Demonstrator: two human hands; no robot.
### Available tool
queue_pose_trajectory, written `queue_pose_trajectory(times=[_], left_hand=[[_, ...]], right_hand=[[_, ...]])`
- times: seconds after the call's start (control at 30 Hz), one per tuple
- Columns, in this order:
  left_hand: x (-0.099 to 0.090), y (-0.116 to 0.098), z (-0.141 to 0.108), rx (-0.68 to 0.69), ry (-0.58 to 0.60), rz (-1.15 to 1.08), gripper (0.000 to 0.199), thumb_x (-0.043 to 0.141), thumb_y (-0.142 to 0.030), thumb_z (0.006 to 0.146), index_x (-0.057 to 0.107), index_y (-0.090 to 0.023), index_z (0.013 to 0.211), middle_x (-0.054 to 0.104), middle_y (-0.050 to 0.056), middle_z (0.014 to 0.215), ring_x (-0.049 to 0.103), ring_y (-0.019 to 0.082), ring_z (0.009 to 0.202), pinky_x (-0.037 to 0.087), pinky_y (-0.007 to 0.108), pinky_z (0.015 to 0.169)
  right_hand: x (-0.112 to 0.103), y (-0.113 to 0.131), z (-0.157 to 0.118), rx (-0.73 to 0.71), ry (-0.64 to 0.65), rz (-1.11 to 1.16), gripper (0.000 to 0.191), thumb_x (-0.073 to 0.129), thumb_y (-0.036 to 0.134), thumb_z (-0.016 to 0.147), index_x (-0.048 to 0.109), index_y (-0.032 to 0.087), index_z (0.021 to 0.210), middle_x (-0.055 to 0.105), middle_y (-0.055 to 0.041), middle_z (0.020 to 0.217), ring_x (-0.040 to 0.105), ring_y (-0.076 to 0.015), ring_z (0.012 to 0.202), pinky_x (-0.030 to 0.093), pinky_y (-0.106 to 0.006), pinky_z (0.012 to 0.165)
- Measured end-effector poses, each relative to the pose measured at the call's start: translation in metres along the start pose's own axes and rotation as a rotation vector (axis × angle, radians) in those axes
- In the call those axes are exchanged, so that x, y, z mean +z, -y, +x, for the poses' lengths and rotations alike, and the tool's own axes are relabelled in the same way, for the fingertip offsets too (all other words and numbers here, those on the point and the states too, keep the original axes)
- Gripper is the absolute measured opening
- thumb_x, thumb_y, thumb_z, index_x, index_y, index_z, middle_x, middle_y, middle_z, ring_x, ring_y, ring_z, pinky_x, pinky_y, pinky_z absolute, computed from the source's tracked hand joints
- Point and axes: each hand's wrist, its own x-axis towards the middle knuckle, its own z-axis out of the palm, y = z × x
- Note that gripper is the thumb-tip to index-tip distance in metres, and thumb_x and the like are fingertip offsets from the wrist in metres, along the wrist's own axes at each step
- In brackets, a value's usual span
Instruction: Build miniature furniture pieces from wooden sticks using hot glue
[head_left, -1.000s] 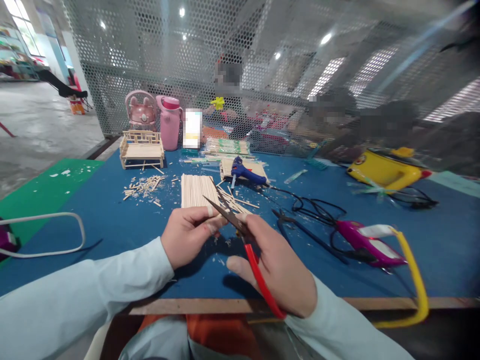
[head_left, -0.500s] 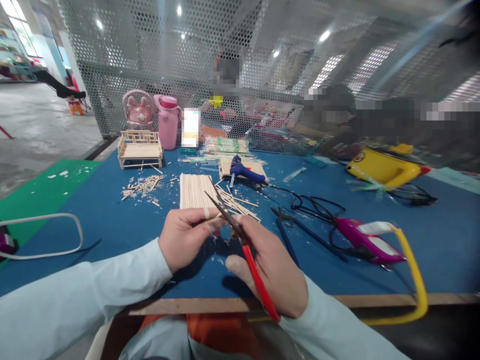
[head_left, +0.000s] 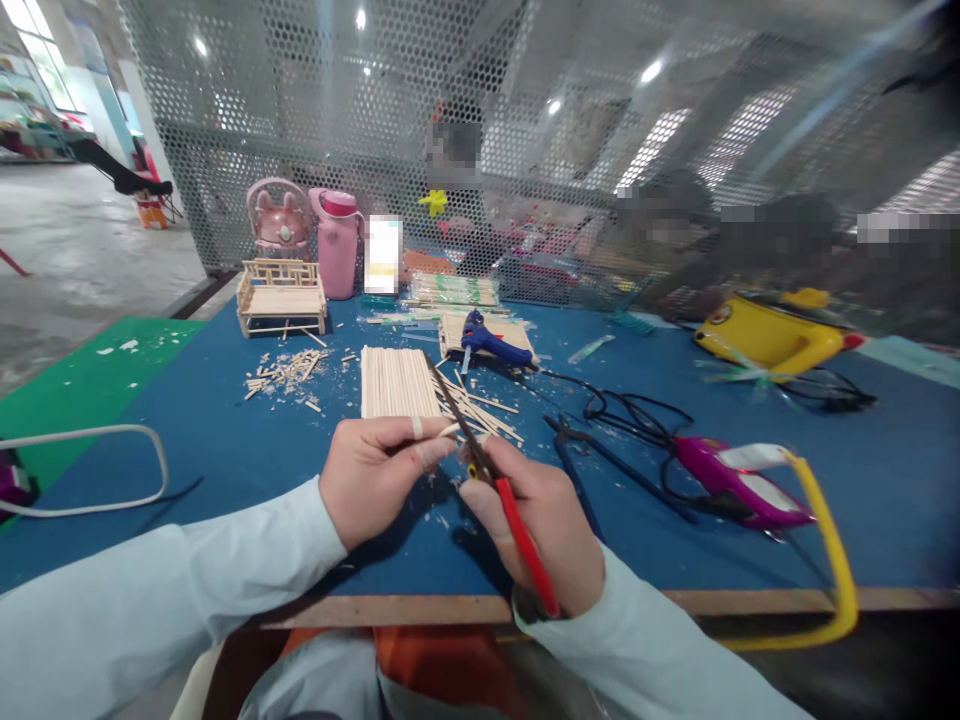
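Left fingers (head_left: pixel 396 432) pinch a slender pale stick (head_left: pixel 449 430); right fingers (head_left: pixel 517 463) close around pointed, red-handled metal scissors (head_left: pixel 513 512).

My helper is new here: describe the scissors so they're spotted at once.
Near the front edge of the blue tabletop, find the person's right hand. It holds the scissors, dark blades pointing away. Their red handle sets them apart from the blue pliers lying to the right.

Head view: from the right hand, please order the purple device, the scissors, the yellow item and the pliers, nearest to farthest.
1. Scissors: in the right hand.
2. Pliers: just right of it.
3. Purple device: farther right.
4. Yellow item: far right, toward the back.
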Motion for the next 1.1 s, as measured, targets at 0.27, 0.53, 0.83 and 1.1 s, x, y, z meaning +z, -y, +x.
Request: queue_pose_trajectory(times=[0.27,0.53,0.83,1.1], left_hand=[[-0.003,0.000,0.004,0.010,0.088,0.033,0.020,0.058,-0.024,0.080,0.072,-0.015,0.091,0.073,0.005,0.093,0.067,0.018,0.083,0.051,0.026,0.077],[-0.007,0.005,0.004,0.136,0.125,0.167,0.021,0.056,-0.027,0.082,0.073,-0.017,0.087,0.074,0.004,0.086,0.066,0.017,0.078,0.050,0.025,0.073],[-0.010,0.007,0.003,0.258,0.183,0.191,0.023,0.051,-0.024,0.085,0.072,-0.020,0.092,0.073,0.006,0.091,0.068,0.017,0.082,0.051,0.025,0.075],[-0.010,0.008,0.003,0.251,0.155,0.214,0.022,0.053,-0.024,0.083,0.073,-0.020,0.091,0.073,0.006,0.094,0.067,0.019,0.086,0.052,0.029,0.079]], right_hand=[[-0.011,0.003,0.007,-0.009,0.146,0.055,0.058,0.037,0.070,0.076,0.047,0.018,0.099,0.054,-0.0057,0.081,0.052,-0.0183,0.071,0.044,-0.031,0.066],[-0.020,0.003,0.008,-0.053,0.140,-0.117,0.056,0.047,0.068,0.072,0.049,0.017,0.096,0.054,-0.0083,0.086,0.051,-0.0206,0.074,0.043,-0.035,0.066],[-0.025,0.003,0.008,-0.152,0.136,-0.186,0.056,0.054,0.064,0.070,0.049,0.016,0.099,0.052,-0.0065,0.082,0.048,-0.0193,0.071,0.043,-0.035,0.065],[-0.023,0.004,0.009,-0.140,0.104,-0.189,0.049,0.048,0.063,0.075,0.052,0.018,0.091,0.055,-0.0065,0.077,0.050,-0.0197,0.070,0.043,-0.034,0.063]])
